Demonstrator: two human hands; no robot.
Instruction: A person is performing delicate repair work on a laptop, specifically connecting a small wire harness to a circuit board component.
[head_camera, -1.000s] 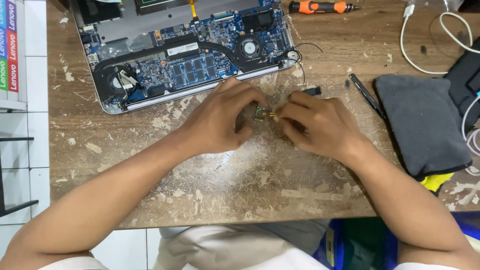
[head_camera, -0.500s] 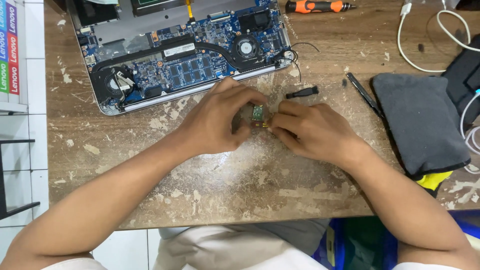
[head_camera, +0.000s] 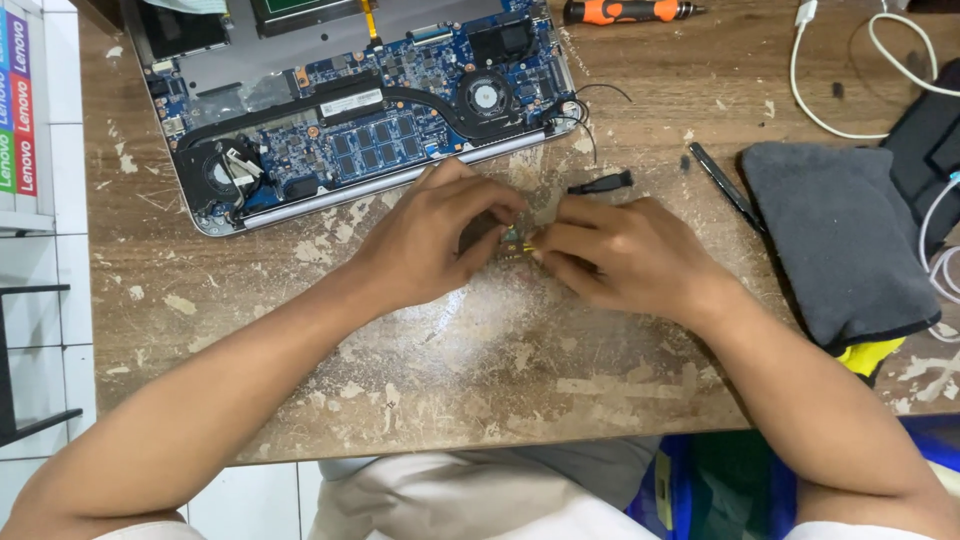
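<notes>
My left hand and my right hand meet at the middle of a worn wooden table. Between the fingertips of both hands sits a small green circuit board with gold contacts, mostly hidden by my fingers. Both hands pinch it just above the tabletop. An opened laptop base, with its blue mainboard, fan and heat pipe showing, lies just beyond my left hand.
A small black part lies by the laptop's corner. A black pen-like tool and a grey pouch are to the right. An orange-handled screwdriver and a white cable lie at the back.
Both hands have shifted slightly on the small board and stay together at the table's middle. The view moved a little.
</notes>
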